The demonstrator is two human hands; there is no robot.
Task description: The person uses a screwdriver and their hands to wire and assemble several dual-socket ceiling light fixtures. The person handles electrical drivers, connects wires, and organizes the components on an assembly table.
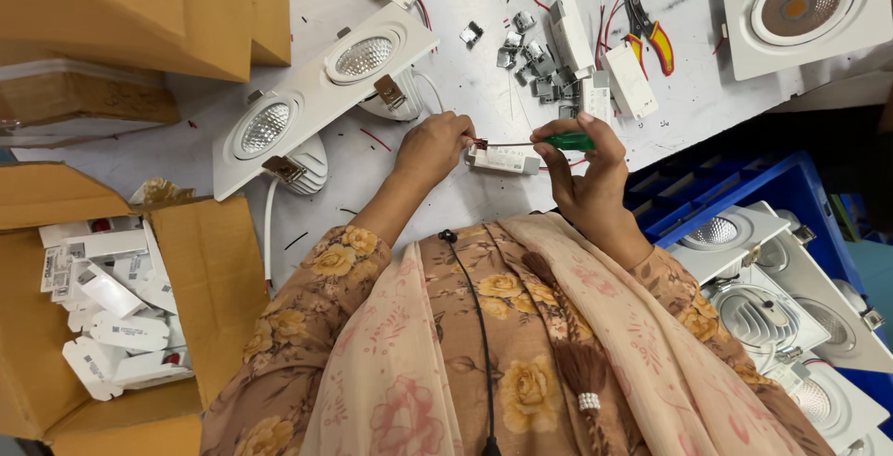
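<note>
Green-handled screwdriver (558, 141) lies level in my right hand (584, 175), thin shaft pointing left. Its tip meets the end of a small white rectangular driver box (504, 160), flat on the worktop (446, 9). My left hand (433, 144) pinches red wires (480, 144) there.

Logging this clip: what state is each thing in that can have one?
left hand: closed on the small white box's wire end
right hand: gripping the green-handled screwdriver, tip at the box
small white box: flat on the table
twin spotlight fitting: lying face up, unlit
pliers: lying unused
cardboard box: open, holding white parts
</note>
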